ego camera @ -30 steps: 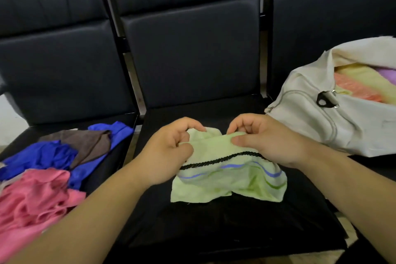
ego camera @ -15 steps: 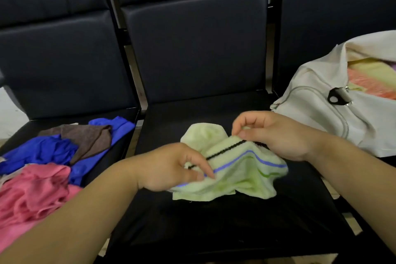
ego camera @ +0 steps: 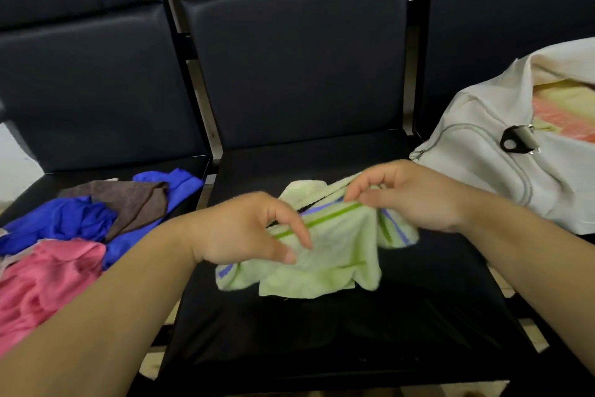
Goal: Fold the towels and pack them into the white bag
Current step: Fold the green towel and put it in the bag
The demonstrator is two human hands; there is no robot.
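Plainly, both hands were busy with one cloth over the middle seat (ego camera: 322, 338). The left hand (ego camera: 248, 232) hovered above the seat's centre-left, its fingers curled and its thumb and forefinger pinching a fold of the pale green towel (ego camera: 335, 258) near the bright green stripe. The right hand (ego camera: 409, 195), further back over the seat and toward its right side, pinched the towel's upper edge between thumb and bent fingers and held that edge lifted. The towel hung rumpled between the two hands, its lower part draped onto the seat's middle, with blue, green and black stripes showing. On the chair to the right of the middle seat stood the white bag (ego camera: 476, 155), mouth open, its near corner close to the seat's rear right corner; inside it lay a yellow towel (ego camera: 560, 90) over an orange-pink towel (ego camera: 560, 118), and a black clip (ego camera: 515, 140) hung by the zip. On the chair to the left of the middle seat lay a loose heap: a blue cloth (ego camera: 58, 219), a brown cloth (ego camera: 135, 200) on top of it, and a pink cloth (ego camera: 48, 280) nearest the person. Black cushion showed on the middle seat from the towel forward to the front edge, and a narrower strip ran behind the towel to the backrest (ego camera: 296, 68).
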